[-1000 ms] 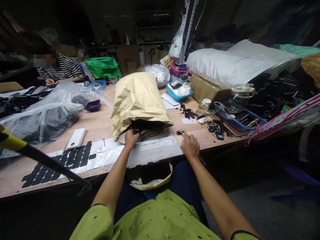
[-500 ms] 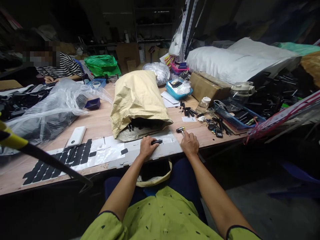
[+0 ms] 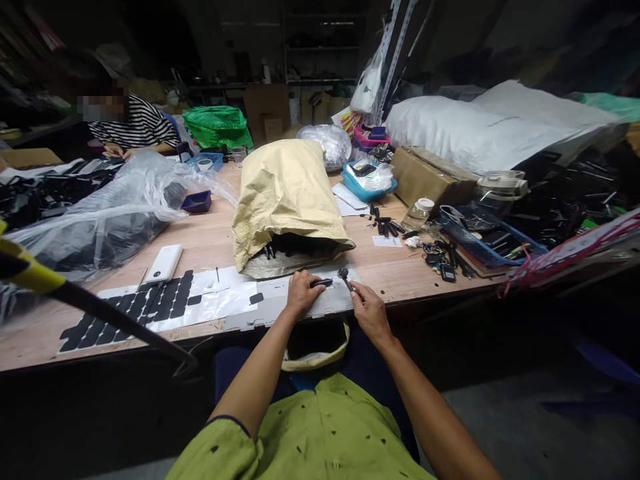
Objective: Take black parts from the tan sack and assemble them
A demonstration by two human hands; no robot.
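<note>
My left hand rests on a white sheet at the table's near edge, fingers pinched on a small black plastic piece. My right hand is closed round the handle of a small hammer, whose head hangs just right of that piece. Right behind both hands lies a tan paper sack on its side, open mouth toward me, with more black pieces spilling out.
Black pads cover the white sheet's left part, beside a white power bank. A clear plastic bag lies left, a cardboard box, blue trays and keys right. A person in a striped shirt sits far left. A yellow-black pole crosses the front left.
My left hand came out of the sack's mouth to the sheet with a black piece. My right hand lifted the hammer and swung it left toward that piece.
</note>
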